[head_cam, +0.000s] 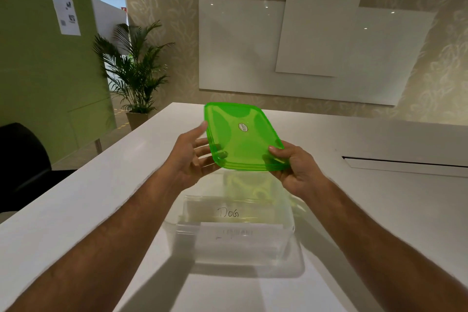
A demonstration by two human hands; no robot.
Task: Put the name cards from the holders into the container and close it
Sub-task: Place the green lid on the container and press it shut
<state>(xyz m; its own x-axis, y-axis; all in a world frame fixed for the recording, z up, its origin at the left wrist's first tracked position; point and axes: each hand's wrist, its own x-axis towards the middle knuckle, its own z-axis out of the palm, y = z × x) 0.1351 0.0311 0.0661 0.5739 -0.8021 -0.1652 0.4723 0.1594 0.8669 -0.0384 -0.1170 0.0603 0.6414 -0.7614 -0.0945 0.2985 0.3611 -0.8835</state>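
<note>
I have the green lid (241,138) up in the air over the clear container (235,233), which sits on the white desk (83,200) right in front of me. My right hand (295,171) pinches the lid's near right corner, thumb on top and fingers underneath. My left hand (191,157) is half open at the left edge, thumb against the rim and fingers spread below, more a support than a grip. The cards (228,213) already lie inside the container; one reads "Dog", and another white card (241,234) leans against the near wall. I see no holders. I judge the lid to be light, thin, flexible plastic, likely smooth and a bit slippery, so a corner pinch alone may let it twist or sag. I would hold it at two opposite edges, keep it level, and line its corners up with the rim. The container looks light as well and may slide on the smooth desk when I press, so pressing down evenly around the rim seems safest.
</note>
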